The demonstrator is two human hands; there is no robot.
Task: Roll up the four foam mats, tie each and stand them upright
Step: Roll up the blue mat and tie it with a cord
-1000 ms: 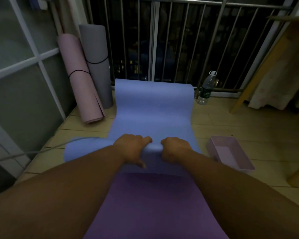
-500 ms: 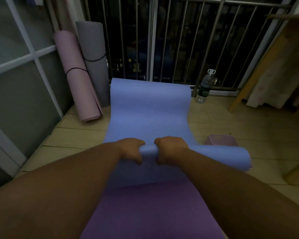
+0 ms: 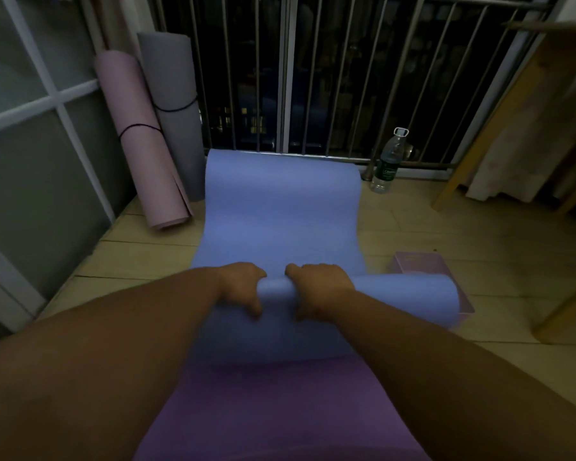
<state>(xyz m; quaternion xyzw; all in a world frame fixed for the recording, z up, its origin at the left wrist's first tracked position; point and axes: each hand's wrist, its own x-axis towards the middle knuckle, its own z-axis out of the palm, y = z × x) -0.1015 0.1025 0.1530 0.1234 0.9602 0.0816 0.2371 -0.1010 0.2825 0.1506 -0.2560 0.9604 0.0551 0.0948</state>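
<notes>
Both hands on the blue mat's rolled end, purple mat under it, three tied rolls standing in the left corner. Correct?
Wrong count. The head view shows two tied rolls standing in the left corner, not three: the pink roll and the grey roll. The rest holds: left hand and right hand grip the blue mat at its rolled end, purple mat under it.

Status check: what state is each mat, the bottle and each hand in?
Blue mat: partly rolled, rest lying flat.
Purple mat: unrolled, under the blue one.
Pink mat: rolled, tied, leaning upright.
Grey mat: rolled, tied, upright.
Bottle: upright, capped.
Left hand: grips the roll.
Right hand: grips the roll.
</notes>
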